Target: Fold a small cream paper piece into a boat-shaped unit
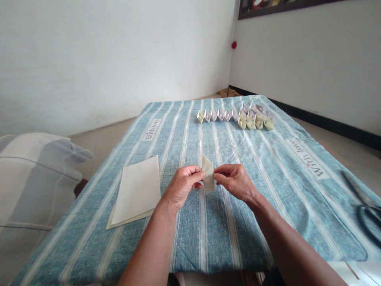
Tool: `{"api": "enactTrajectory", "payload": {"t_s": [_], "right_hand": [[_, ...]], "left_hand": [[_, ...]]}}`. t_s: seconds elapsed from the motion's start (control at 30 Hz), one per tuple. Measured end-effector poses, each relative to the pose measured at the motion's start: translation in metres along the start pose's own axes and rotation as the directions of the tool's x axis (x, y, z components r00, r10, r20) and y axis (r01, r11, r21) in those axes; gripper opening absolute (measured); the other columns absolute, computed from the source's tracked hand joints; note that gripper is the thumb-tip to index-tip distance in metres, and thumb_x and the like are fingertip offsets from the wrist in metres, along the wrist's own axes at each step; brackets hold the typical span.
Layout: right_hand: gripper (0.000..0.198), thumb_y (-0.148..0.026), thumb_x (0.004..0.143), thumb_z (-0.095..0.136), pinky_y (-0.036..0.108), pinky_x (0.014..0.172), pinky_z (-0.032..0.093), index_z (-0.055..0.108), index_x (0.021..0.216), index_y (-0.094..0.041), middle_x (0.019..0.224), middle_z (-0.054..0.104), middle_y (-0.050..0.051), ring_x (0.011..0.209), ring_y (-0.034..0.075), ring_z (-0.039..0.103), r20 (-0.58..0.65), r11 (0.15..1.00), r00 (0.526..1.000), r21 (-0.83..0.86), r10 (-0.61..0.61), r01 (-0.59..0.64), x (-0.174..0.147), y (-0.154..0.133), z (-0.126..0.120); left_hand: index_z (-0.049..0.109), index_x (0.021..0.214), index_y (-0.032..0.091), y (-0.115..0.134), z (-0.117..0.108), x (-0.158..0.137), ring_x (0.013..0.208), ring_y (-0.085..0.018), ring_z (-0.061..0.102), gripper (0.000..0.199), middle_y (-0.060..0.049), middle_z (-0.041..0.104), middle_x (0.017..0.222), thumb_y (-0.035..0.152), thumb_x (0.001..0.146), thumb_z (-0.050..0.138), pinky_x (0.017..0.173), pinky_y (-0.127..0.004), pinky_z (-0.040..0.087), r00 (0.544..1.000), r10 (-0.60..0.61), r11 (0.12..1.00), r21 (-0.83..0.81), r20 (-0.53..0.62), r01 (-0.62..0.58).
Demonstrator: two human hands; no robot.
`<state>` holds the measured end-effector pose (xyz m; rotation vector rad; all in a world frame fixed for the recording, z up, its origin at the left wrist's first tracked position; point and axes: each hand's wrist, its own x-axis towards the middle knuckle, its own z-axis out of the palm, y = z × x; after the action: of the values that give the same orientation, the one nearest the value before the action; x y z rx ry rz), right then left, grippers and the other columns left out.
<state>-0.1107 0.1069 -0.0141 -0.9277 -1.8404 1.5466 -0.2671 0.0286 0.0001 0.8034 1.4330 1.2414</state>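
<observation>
A small piece of folded cream paper (pixel 208 176) is held upright above the middle of the striped cloth. My left hand (pixel 188 182) pinches its left side between thumb and fingers. At its right edge, my right hand (pixel 233 179) grips it with closed fingertips. To the left lie pale paper sheets (pixel 138 190), a white one over a yellowish one. Farther back, several folded paper shapes (pixel 220 115) in cream and pale lilac stand in rows, bunched closer at the right end.
A blue and white striped cloth (pixel 184 226) covers the table. Dark-handled scissors (pixel 367 212) lie at the right edge, partly out of view. Checked fabric (pixel 32 186) covers something left of the table. White walls meet behind it.
</observation>
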Motion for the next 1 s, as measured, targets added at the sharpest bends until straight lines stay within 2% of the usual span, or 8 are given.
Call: {"api": "enactTrajectory", "payload": {"t_s": [0.2, 0.37, 0.63, 0.8, 1.0], "right_hand": [[0.017, -0.022, 0.075, 0.057, 0.023, 0.05, 0.037, 0.072, 0.071, -0.015, 0.059, 0.061, 0.0, 0.053, 0.01, 0.049, 0.046, 1.0, 0.999, -0.018, -0.011, 0.012, -0.0008, -0.0014, -0.0018], [0.017, -0.02, 0.075, 0.056, 0.023, 0.05, 0.037, 0.072, 0.071, -0.014, 0.059, 0.062, 0.001, 0.055, 0.011, 0.051, 0.031, 0.996, 0.998, -0.067, -0.052, 0.054, -0.0007, -0.0004, -0.0024], [0.016, -0.019, 0.073, 0.053, 0.02, 0.045, 0.031, 0.066, 0.064, -0.014, 0.056, 0.056, -0.001, 0.051, 0.009, 0.043, 0.006, 0.991, 0.996, -0.1, -0.087, 0.087, -0.0005, 0.0009, -0.0002], [0.017, -0.017, 0.072, 0.051, 0.021, 0.046, 0.029, 0.065, 0.062, -0.014, 0.052, 0.05, -0.002, 0.05, 0.009, 0.041, -0.023, 0.971, 0.991, -0.201, -0.134, 0.127, -0.0014, 0.0013, 0.0003], [0.019, -0.015, 0.073, 0.051, 0.022, 0.048, 0.032, 0.068, 0.065, -0.015, 0.055, 0.055, -0.001, 0.051, 0.01, 0.046, -0.056, 0.922, 0.977, -0.346, -0.208, 0.176, -0.0027, 0.0032, 0.0017]], "left_hand": [[0.061, 0.067, 0.015, 0.0011, -0.0004, -0.0012, 0.064, -0.013, 0.053, 0.024, -0.001, 0.059, 0.066, 0.036, 0.07, 0.071, 0.062, -0.027, 0.042, 1.0, -0.005, 1.0, 0.015, 0.022, 0.005], [0.061, 0.064, 0.015, 0.0019, -0.0007, -0.0017, 0.063, -0.013, 0.052, 0.024, 0.0, 0.057, 0.065, 0.036, 0.069, 0.073, 0.061, -0.027, 0.041, 1.0, 0.0, 1.0, 0.021, 0.028, -0.001], [0.06, 0.063, 0.015, 0.0022, 0.0, -0.0021, 0.062, -0.013, 0.051, 0.027, 0.0, 0.055, 0.063, 0.038, 0.067, 0.075, 0.062, -0.027, 0.041, 0.999, -0.007, 1.0, 0.028, 0.034, 0.006], [0.061, 0.064, 0.015, 0.0019, 0.0008, -0.002, 0.063, -0.013, 0.052, 0.026, 0.001, 0.055, 0.065, 0.037, 0.068, 0.074, 0.063, -0.027, 0.042, 0.999, -0.024, 1.0, 0.02, 0.038, 0.024], [0.063, 0.065, 0.015, 0.0006, 0.0016, -0.0016, 0.067, -0.013, 0.053, 0.024, 0.0, 0.056, 0.066, 0.036, 0.068, 0.074, 0.065, -0.027, 0.043, 0.999, -0.022, 0.999, 0.026, 0.039, 0.021]]}}
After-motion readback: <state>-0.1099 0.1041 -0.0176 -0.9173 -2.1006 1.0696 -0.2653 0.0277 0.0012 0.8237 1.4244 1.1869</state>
